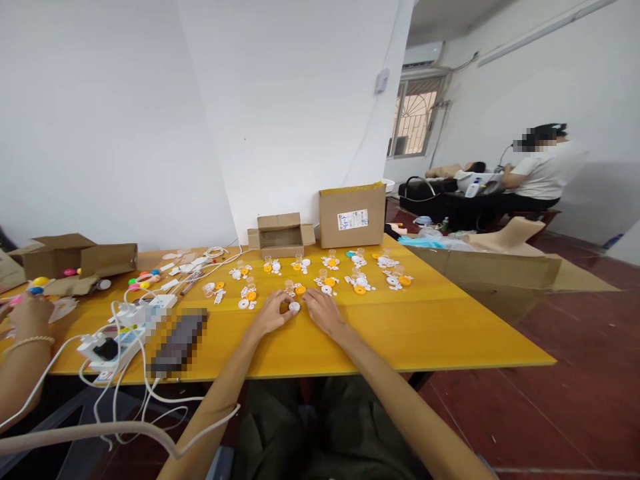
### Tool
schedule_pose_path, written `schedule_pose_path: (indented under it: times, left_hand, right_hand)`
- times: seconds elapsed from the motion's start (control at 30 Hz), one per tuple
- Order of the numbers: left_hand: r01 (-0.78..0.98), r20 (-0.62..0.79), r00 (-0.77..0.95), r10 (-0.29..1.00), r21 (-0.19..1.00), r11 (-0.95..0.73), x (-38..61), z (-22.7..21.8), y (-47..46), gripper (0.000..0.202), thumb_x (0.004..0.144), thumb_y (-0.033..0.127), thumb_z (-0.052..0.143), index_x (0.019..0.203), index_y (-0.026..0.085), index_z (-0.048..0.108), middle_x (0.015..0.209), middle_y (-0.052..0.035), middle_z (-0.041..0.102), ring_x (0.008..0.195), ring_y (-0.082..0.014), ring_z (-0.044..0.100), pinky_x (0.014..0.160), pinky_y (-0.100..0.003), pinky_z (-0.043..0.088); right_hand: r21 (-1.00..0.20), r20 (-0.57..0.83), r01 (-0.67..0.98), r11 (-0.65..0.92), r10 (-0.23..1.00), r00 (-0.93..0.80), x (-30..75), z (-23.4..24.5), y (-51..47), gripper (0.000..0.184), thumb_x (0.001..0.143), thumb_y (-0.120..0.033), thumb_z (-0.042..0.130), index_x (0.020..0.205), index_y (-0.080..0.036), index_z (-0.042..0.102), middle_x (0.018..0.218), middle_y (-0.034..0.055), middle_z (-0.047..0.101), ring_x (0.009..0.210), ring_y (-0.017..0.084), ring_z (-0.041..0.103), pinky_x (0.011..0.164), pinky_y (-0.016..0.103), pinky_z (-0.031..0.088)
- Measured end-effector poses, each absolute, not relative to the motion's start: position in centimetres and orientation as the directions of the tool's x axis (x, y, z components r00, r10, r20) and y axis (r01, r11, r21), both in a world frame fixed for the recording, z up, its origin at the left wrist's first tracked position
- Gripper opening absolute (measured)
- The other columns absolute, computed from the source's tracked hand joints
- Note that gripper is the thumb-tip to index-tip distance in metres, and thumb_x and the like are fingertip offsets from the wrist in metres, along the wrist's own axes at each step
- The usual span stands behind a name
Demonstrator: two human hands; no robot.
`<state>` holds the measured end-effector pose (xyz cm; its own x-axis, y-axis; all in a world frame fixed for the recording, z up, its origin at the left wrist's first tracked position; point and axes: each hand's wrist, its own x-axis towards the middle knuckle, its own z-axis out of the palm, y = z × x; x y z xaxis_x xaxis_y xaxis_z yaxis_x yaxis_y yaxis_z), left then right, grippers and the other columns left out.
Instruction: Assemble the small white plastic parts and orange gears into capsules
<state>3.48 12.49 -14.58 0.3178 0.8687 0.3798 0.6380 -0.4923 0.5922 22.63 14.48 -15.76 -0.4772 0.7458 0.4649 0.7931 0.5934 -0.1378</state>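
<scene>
My left hand rests near the table's front middle, thumb and fingers pinching a small white round plastic part. Just to its right, my right hand has its fingers bent and drawn together at the fingertips; whatever they hold is too small to make out. Beyond both hands lies a small group with an orange wheel and a clear cup. A white gear-like disc sits right behind my right hand's fingers.
Similar groups of white and orange parts spread across the yellow table. An open carton and a closed box stand behind. Left are a power strip, cables, a blurred dark object and another person's arm.
</scene>
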Motion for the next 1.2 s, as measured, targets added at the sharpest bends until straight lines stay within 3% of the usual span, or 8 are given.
schedule_pose_path:
  times: [0.17,0.53,0.83,1.2]
  left_hand:
    - [0.64,0.373,0.324,0.87,0.591,-0.492,3.4,-14.5,12.4,0.014,0.082,0.032,0.067,0.093,0.023,0.067,0.097,-0.0037,0.065,0.1,-0.0229,0.062,0.097,-0.039,0.048]
    - [0.623,0.385,0.325,0.864,0.6,-0.502,3.6,-14.5,12.3,0.016,0.082,0.032,0.067,0.095,0.022,0.066,0.098,-0.004,0.066,0.099,-0.0226,0.062,0.096,-0.039,0.049]
    - [0.589,0.405,0.328,0.853,0.618,-0.52,3.8,-14.2,12.1,0.016,0.082,0.026,0.068,0.097,0.022,0.066,0.1,-0.004,0.068,0.099,-0.0215,0.062,0.097,-0.038,0.05]
    - [0.599,0.377,0.333,0.864,0.623,-0.503,3.8,-14.1,12.1,0.01,0.082,0.028,0.065,0.09,0.021,0.065,0.097,-0.004,0.068,0.098,-0.0218,0.062,0.097,-0.039,0.049]
  right_hand:
    - [-0.129,0.477,0.781,0.611,0.728,-0.491,22.7,-15.5,14.1,0.027,0.09,-0.005,0.047,0.092,-0.022,0.068,0.1,0.0065,0.071,0.097,0.02,0.064,0.081,0.029,0.049]
    - [-0.111,0.605,0.608,0.786,0.539,-0.586,22.7,-15.2,13.3,0.023,0.093,-0.008,0.047,0.095,-0.021,0.066,0.096,0.0076,0.068,0.093,0.021,0.061,0.082,0.033,0.049]
    - [-0.125,0.597,0.56,0.819,0.513,-0.617,22.7,-15.5,13.5,0.031,0.09,-0.006,0.047,0.108,-0.022,0.066,0.11,0.0083,0.065,0.103,0.022,0.057,0.09,0.036,0.049]
    - [-0.198,0.614,0.526,0.827,0.523,-0.591,22.5,-15.5,14.1,0.018,0.094,-0.01,0.05,0.092,-0.021,0.064,0.107,0.0073,0.064,0.097,0.02,0.057,0.084,0.033,0.048]
